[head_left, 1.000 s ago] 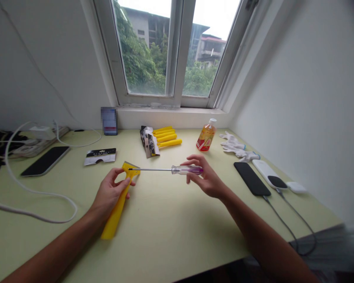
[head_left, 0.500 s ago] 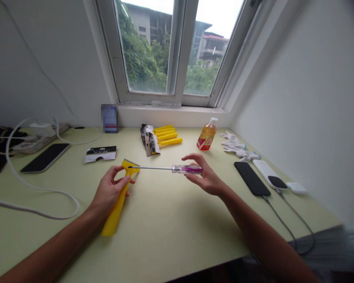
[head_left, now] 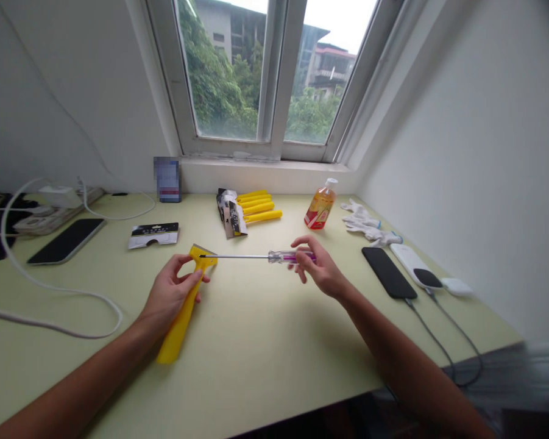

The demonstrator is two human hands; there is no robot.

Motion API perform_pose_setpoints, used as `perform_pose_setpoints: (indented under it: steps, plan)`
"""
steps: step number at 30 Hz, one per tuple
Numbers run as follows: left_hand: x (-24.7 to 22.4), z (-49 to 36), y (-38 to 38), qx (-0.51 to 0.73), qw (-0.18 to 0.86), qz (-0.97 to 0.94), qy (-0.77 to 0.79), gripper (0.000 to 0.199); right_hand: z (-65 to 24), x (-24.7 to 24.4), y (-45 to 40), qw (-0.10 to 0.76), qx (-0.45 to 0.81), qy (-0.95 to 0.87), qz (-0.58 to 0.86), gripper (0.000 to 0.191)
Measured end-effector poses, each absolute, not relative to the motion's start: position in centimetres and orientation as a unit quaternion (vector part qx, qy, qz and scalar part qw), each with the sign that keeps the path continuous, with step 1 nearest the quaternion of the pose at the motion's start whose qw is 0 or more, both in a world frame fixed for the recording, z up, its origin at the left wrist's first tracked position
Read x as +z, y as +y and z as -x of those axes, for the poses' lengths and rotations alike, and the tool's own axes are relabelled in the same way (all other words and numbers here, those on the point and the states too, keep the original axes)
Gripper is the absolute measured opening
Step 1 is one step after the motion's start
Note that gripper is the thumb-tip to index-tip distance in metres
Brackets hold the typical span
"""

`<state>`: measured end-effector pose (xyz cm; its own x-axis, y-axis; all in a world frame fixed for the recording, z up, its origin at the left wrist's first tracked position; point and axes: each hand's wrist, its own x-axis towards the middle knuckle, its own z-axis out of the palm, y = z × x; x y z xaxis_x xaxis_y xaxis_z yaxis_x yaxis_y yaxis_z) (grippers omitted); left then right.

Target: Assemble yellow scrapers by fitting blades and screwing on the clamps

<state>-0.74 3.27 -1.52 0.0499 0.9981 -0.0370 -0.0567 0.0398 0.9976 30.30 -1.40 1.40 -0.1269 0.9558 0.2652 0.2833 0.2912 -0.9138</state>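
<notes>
My left hand (head_left: 176, 292) is closed around a yellow scraper (head_left: 179, 332) just below its head, thumb on the near face. The scraper is tilted, with its bladed head up and its handle end toward me. In my right hand (head_left: 317, 268) is a screwdriver (head_left: 242, 256) with a clear and purple handle, gripped near the handle's rear end. Its shaft lies level across the view, and the dark tip meets the scraper's head. Whether the tip sits in a screw is too small to tell.
Behind my hands lie several packaged yellow scrapers (head_left: 260, 207), a card wrapper (head_left: 153, 235) and an upright bottle (head_left: 320, 205). To the right are white gloves (head_left: 368, 222), a black phone (head_left: 388, 272) and a white power bank (head_left: 415, 266) with cables. A dark phone (head_left: 66, 241) and white cable (head_left: 68, 292) lie left.
My right hand's fingers have shifted on the screwdriver handle, with the thumb now lying over it. My left hand and the scraper stay almost still. The view has tipped slightly.
</notes>
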Motion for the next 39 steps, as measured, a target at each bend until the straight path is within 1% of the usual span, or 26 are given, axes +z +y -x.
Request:
perform_pose_setpoints:
  steps: [2,3,5,7,9,11,13,16,19,21,23,26,28,31,33,34,36,38,39]
  plan:
    - [-1.6,0.8,3.3,0.497,0.533,-0.488,0.481,0.052,-30.2,1.4,-1.4,0.455,0.362,-0.678,0.45,0.036]
    - [-1.6,0.8,3.3,0.498,0.532,-0.49,0.479,0.051,-30.2,1.3,-1.4,0.456,0.35,-0.681,0.454,0.036]
    - [-1.7,0.8,3.3,0.494,0.531,-0.496,0.478,0.05,-30.2,1.1,-1.4,0.466,0.313,-0.67,0.485,0.029]
    - [-1.8,0.8,3.2,0.485,0.531,-0.504,0.478,0.049,-30.2,0.7,-1.3,0.477,0.296,-0.652,0.509,0.027]
    - [-1.8,0.8,3.2,0.479,0.532,-0.508,0.48,0.049,-30.2,0.5,-1.2,0.48,0.324,-0.639,0.506,0.029]
    - [-1.7,0.8,3.2,0.486,0.53,-0.506,0.477,0.05,-30.1,0.5,-1.1,0.469,0.374,-0.634,0.489,0.031]
    - [-1.7,0.8,3.3,0.497,0.525,-0.503,0.473,0.051,-30.0,0.6,-1.0,0.455,0.395,-0.639,0.478,0.033]
    - [-1.5,1.1,3.7,0.515,0.511,-0.501,0.472,0.052,-30.4,0.9,-0.8,0.473,0.378,-0.645,0.467,0.033]
    - [-1.4,1.7,4.5,0.553,0.47,-0.497,0.476,0.049,-31.4,1.2,-0.6,0.505,0.343,-0.636,0.473,0.036]
    - [-1.2,2.1,5.0,0.583,0.434,-0.492,0.479,0.045,-32.2,1.3,-0.2,0.487,0.326,-0.644,0.492,0.039]
    - [-1.0,2.4,5.2,0.596,0.415,-0.492,0.48,0.042,-32.9,1.1,0.3,0.442,0.313,-0.663,0.516,0.043]
    - [-0.5,2.5,4.8,0.578,0.394,-0.541,0.467,0.04,-33.6,0.5,0.9,0.367,0.292,-0.692,0.549,0.045]
    - [-0.2,2.5,4.2,0.554,0.336,-0.617,0.448,0.036,-34.2,0.1,1.2,0.315,0.285,-0.712,0.559,0.045]
    - [-0.2,2.7,3.4,0.483,0.211,-0.751,0.398,0.027,-35.3,-0.4,1.5,0.231,0.269,-0.746,0.564,0.045]
    - [-0.4,2.9,2.9,0.418,0.15,-0.82,0.361,0.029,-35.7,-0.6,1.5,0.191,0.248,-0.764,0.564,0.044]
    - [-0.5,2.9,2.7,0.391,0.128,-0.844,0.344,0.031,-35.6,-0.5,1.4,0.188,0.232,-0.771,0.562,0.043]
    - [-0.7,2.6,2.4,0.358,0.091,-0.879,0.302,0.033,-34.7,-0.1,1.1,0.22,0.214,-0.775,0.553,0.044]
    - [-0.8,1.8,2.2,0.347,0.038,-0.903,0.252,0.032,-32.7,0.7,0.7,0.273,0.264,-0.755,0.534,0.048]
    - [-0.9,1.3,2.2,0.348,0.001,-0.91,0.226,0.03,-31.4,1.1,0.6,0.293,0.324,-0.734,0.52,0.05]
